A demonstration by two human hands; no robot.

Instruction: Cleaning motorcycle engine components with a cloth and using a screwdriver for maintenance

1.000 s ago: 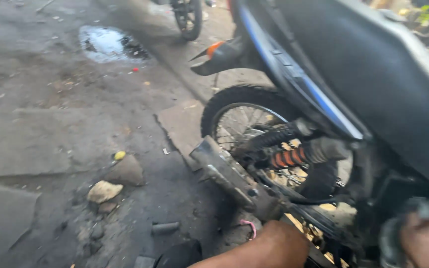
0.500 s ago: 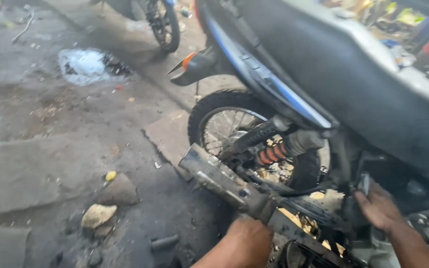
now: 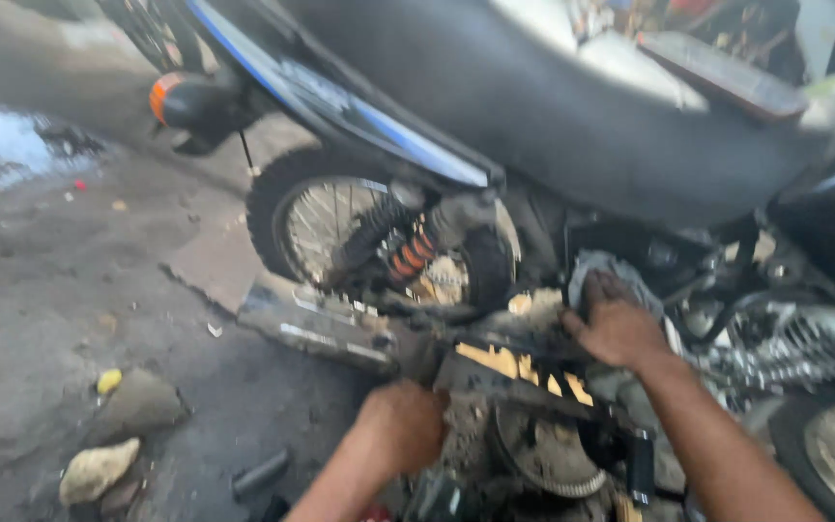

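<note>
Left hand [image 3: 400,425] is clenched near the exhaust pipe [image 3: 326,331]; what it grips is unclear. Right hand [image 3: 620,327], at three o'clock, presses a grey rag [image 3: 603,268].

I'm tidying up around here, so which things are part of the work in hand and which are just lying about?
In hand:
left hand at the exhaust pipe
right hand on a grey rag
motorbike, rear wheel, orange spring

Lying about:
stones
dark tube
puddle
</note>
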